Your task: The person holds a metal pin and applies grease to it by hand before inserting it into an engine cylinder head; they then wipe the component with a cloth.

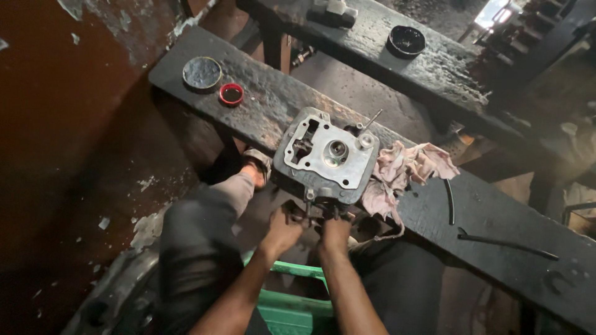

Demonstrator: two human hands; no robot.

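Both hands (308, 226) grip parts under the metal engine block's (327, 155) near edge.
Pink rag (406, 169) lies right of them on the surface (261, 93).

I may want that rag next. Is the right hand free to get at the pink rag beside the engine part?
Probably yes. The rag lies uncovered on the bench, just right of the engine part, with nothing between it and the right hand. That hand is at the part's near edge, though, so it would have to let go.
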